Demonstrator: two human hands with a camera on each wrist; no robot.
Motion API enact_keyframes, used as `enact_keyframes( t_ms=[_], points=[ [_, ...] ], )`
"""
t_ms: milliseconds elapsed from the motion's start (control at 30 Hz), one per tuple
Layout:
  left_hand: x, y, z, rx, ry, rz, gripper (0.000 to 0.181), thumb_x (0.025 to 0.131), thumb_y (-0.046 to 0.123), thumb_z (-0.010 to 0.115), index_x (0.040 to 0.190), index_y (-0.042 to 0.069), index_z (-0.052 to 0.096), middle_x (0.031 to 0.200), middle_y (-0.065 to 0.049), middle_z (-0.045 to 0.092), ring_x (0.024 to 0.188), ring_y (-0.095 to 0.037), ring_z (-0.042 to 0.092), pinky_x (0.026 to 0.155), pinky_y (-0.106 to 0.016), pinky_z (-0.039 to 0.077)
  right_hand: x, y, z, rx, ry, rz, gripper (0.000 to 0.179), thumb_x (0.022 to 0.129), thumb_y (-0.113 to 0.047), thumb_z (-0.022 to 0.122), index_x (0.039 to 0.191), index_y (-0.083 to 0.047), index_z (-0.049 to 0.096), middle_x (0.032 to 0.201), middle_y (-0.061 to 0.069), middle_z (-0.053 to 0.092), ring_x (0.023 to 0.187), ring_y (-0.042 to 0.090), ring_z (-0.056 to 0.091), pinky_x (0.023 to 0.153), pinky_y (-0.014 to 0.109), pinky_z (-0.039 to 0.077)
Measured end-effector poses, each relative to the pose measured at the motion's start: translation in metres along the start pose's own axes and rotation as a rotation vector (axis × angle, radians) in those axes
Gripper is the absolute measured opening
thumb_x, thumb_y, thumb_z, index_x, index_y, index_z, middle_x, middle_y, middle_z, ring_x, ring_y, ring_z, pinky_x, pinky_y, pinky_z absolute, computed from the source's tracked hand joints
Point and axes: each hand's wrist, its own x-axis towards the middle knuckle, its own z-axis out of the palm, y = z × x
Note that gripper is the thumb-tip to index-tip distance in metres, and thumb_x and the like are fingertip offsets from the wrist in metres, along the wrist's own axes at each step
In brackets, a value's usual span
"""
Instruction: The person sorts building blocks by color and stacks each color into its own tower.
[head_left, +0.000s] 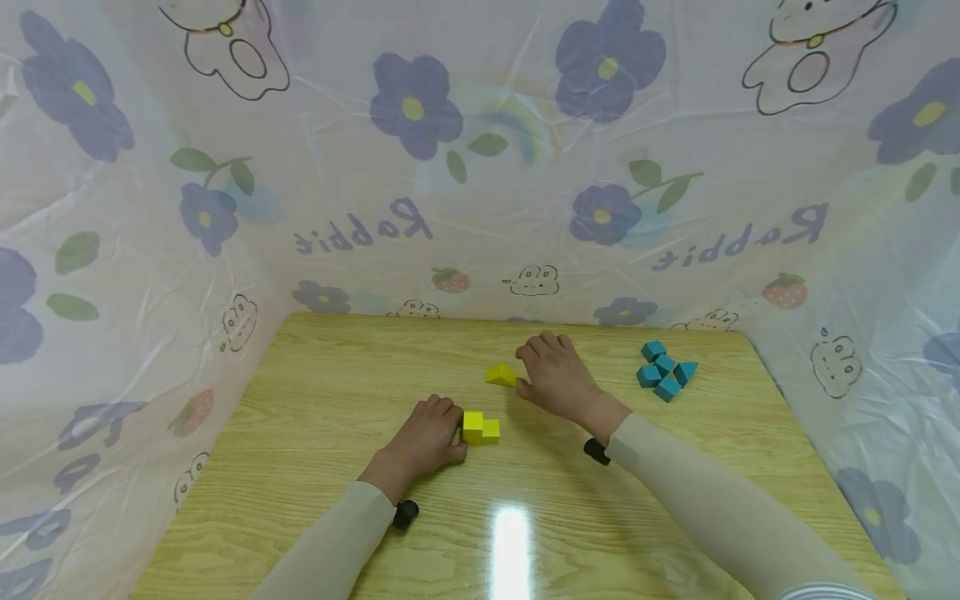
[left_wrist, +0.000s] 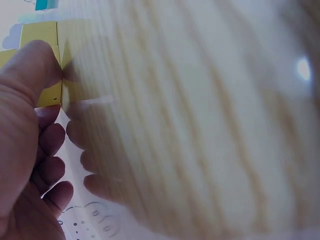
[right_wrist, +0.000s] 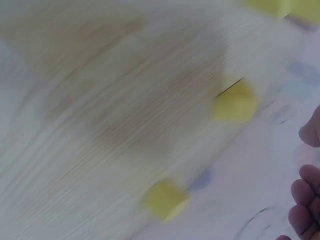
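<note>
In the head view my left hand (head_left: 427, 437) is beside two yellow blocks. Its thumb and forefinger pinch the taller-looking yellow block (head_left: 473, 427); a lower yellow block (head_left: 491, 431) sits against its right side. The left wrist view shows the thumb pressed on the face of a yellow block (left_wrist: 49, 95). My right hand (head_left: 558, 375) hovers over the table, fingers loosely bent, holding nothing. Just left of its fingertips lies a yellow piece with a sloped top (head_left: 501, 375). Two separate yellow pieces, one (right_wrist: 236, 104) and another (right_wrist: 165, 200), appear blurred in the right wrist view.
Several blue blocks (head_left: 667, 388), one of them triangular, lie grouped at the right rear of the wooden table (head_left: 337, 367). A patterned cloth (head_left: 495, 192) rises behind the table and along both sides. A bright reflection shows on the near tabletop.
</note>
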Motion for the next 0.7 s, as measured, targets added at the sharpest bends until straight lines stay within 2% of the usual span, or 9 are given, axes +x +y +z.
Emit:
enact_keyframes(
  t_ms=[100, 367, 533, 700],
  points=[
    [0.000, 0.000, -0.001, -0.001, -0.003, 0.001, 0.034, 0.095, 0.037, 0.071, 0.114, 0.010, 0.066, 0.110, 0.000, 0.062, 0.101, -0.019, 0.048, 0.097, -0.042, 0.044, -0.006, 0.023, 0.005, -0.074, -0.037, 0.008, 0.036, 0.094, -0.026, 0.076, 0.121, -0.004, 0.066, 0.112, 0.011, 0.065, 0.099, 0.030, 0.051, 0.086, 0.044, 0.040],
    [0.001, -0.002, 0.000, 0.004, 0.000, -0.008, 0.033, 0.094, 0.038, 0.070, 0.114, 0.012, 0.066, 0.109, 0.001, 0.062, 0.100, -0.018, 0.048, 0.097, -0.040, 0.044, -0.013, 0.070, 0.016, -0.267, -0.097, -0.066, 0.034, 0.098, -0.021, 0.073, 0.122, 0.000, 0.064, 0.119, 0.017, 0.064, 0.108, 0.035, 0.055, 0.089, 0.048, 0.047],
    [0.002, -0.003, 0.001, 0.009, 0.002, -0.005, 0.034, 0.094, 0.038, 0.070, 0.114, 0.012, 0.066, 0.110, 0.001, 0.062, 0.100, -0.018, 0.048, 0.096, -0.040, 0.044, -0.013, 0.086, 0.025, -0.310, -0.181, -0.074, 0.034, 0.102, -0.023, 0.070, 0.126, -0.001, 0.061, 0.125, 0.016, 0.062, 0.112, 0.034, 0.054, 0.090, 0.046, 0.046],
    [0.002, -0.002, 0.002, 0.021, -0.009, 0.000, 0.035, 0.095, 0.039, 0.069, 0.115, 0.011, 0.066, 0.112, 0.000, 0.063, 0.101, -0.018, 0.049, 0.096, -0.040, 0.045, -0.015, 0.094, 0.033, -0.356, -0.253, -0.072, 0.031, 0.106, -0.020, 0.064, 0.132, -0.003, 0.059, 0.129, 0.015, 0.060, 0.114, 0.032, 0.053, 0.090, 0.045, 0.044]
  ],
)
